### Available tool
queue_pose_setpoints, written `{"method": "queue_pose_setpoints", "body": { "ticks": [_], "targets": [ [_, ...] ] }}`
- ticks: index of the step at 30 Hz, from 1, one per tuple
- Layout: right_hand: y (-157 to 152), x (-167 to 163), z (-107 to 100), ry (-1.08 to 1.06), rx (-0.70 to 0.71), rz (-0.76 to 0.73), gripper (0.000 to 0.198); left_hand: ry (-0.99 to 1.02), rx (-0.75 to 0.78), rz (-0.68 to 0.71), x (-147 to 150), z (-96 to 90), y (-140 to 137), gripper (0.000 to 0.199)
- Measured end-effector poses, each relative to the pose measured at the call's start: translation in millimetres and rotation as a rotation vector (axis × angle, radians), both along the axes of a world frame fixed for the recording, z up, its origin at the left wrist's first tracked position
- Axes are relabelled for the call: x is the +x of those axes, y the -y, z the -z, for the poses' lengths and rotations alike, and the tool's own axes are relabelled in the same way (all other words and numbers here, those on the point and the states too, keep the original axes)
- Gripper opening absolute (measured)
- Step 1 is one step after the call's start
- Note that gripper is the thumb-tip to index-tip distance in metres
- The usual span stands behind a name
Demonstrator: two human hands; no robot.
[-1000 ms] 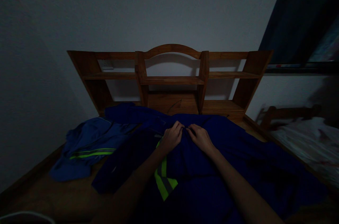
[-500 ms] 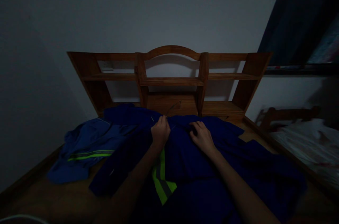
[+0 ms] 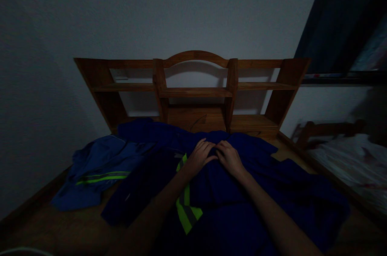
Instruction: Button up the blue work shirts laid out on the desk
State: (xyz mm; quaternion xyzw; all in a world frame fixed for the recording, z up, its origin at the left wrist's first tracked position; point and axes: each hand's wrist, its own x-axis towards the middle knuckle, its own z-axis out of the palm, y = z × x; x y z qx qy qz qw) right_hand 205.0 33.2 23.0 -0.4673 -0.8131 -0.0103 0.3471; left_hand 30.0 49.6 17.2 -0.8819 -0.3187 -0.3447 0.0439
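A dark blue work garment lies spread and creased over the wooden surface in front of me. A strip of yellow-green and grey reflective tape lies on it, left of the middle. My left hand rests over the cloth, fingers stretched toward the right and thumb apart. Close against its fingertips, my right hand has curled fingers pinching the garment's fabric. Anything small between the fingertips is too dark to make out.
At the left lies a lighter blue garment with a yellow-green stripe. A wooden shelf unit stands behind, against the wall. On the right are white plastic bags by a wooden rail. A pale curved cord or rim shows at bottom left.
My left hand has moved right, from a pinch at the garment's upper edge to beside my right hand, and its fingers have straightened. My right hand has barely shifted.
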Motion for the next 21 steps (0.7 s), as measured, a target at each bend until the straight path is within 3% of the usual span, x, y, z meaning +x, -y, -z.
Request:
{"method": "queue_pose_setpoints", "body": {
  "ticks": [5, 8, 11, 15, 21],
  "targets": [
    [4, 1, -7, 0.035, -0.083, -0.031, 0.022, 0.099, -0.169, 0.044, -5, 15.4, -6, 0.027],
    [8, 11, -18, 0.059, -0.197, -0.139, 0.04, 0.126, -0.163, 0.04, -6, 16.7, -8, 0.028],
    [12, 22, -31, -0.002, -0.267, -0.186, 0.055, 0.196, -0.102, -0.084, -4, 14.3, -7, 0.03],
    [14, 29, -40, -0.08, -0.271, -0.193, 0.041, 0.231, -0.051, -0.221, 1, 11.4, -1, 0.032],
    [6, 34, -42, 0.066, -0.35, -0.171, 0.033, 0.268, -0.062, -0.215, 0, 12.3, -4, 0.031]
  ]
}}
